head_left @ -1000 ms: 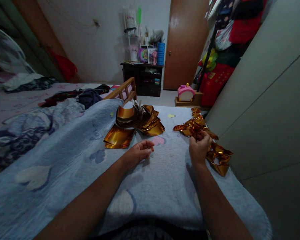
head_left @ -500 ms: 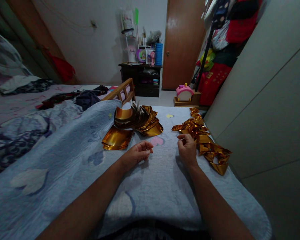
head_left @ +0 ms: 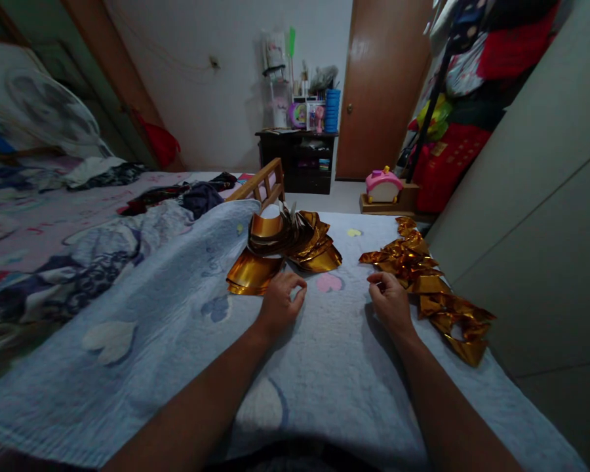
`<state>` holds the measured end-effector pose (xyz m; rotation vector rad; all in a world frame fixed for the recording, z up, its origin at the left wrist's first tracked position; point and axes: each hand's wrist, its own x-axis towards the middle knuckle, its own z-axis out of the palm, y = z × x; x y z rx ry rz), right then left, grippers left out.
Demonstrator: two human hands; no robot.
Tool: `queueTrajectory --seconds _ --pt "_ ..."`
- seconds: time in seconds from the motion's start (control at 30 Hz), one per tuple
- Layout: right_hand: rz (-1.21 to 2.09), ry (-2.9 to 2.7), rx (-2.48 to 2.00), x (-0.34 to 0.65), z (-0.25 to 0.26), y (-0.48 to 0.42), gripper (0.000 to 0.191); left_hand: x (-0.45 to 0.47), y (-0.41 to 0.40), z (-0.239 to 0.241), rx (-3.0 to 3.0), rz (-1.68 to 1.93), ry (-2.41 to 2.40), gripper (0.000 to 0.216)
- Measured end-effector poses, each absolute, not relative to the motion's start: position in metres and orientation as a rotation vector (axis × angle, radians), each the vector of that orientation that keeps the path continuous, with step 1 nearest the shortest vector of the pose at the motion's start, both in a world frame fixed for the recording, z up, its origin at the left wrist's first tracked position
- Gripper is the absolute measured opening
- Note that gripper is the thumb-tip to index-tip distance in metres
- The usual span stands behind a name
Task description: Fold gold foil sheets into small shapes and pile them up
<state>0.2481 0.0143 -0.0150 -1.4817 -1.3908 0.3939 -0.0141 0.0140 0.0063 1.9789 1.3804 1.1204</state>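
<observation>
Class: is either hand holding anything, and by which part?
Nothing is visibly held. The left hand curls beside the flat gold sheets; the right hand lies beside the folded gold pieces, both on the blanket.

Flat stack of gold foil sheets (head_left: 253, 274): metallic paper, smooth, glossy, strong glare.
Curled gold foil sheets (head_left: 302, 241): same gloss.
Crumpled gold foil pieces (head_left: 425, 278): shiny, creased.
Pale blue quilted blanket (head_left: 177, 321): cloth, matt, nubbly.
Brown door (head_left: 378, 78): wood, semi-gloss varnish.
Slatted brown bed rail (head_left: 258, 185): wood, satin finish.

One head-worn camera looks forward and down over the blanket (head_left: 142, 308) — close, toward the door (head_left: 381, 85).
</observation>
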Motion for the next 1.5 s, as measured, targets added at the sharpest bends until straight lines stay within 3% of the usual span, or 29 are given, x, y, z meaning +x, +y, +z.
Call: queueTrajectory --seconds 0.13,0.33,0.47,0.57,0.73,0.87,1.07,1.23,1.5 --pt "0.399 -1.401 -1.485 0.248 -0.015 0.014 0.014 -0.026 0.025 0.008 2.065 1.149 1.863 0.025" --pt "0.419 -1.411 -1.504 0.249 -0.016 0.014 0.016 -0.04 0.035 -0.003 2.067 0.89 2.089 0.046" --pt "0.432 -1.412 -1.513 0.249 -0.015 0.014 0.015 -0.043 0.038 -0.006 2.044 0.681 2.047 0.034" --pt "0.447 -1.403 -1.516 0.249 -0.014 0.013 0.015 -0.046 0.041 -0.003 2.054 0.715 1.934 0.038" --pt "0.43 -1.403 -1.526 0.25 -0.013 0.012 0.017 -0.056 0.044 -0.001 2.065 0.6 1.993 0.023" --pt "0.417 -1.423 -1.539 0.25 -0.013 0.012 0.019 -0.056 0.042 -0.002 2.13 0.45 2.058 0.036" --pt "0.421 -1.438 -1.548 0.25 -0.015 0.013 0.021 -0.048 0.038 0.006 2.173 0.317 2.132 0.022" --pt "0.408 -1.452 -1.543 0.251 -0.016 0.014 0.02 -0.048 0.039 0.012 2.117 0.243 2.217 0.035" --pt "0.395 -1.455 -1.542 0.251 -0.014 0.012 0.02 -0.049 0.039 0.015 2.082 0.288 2.275 0.032"
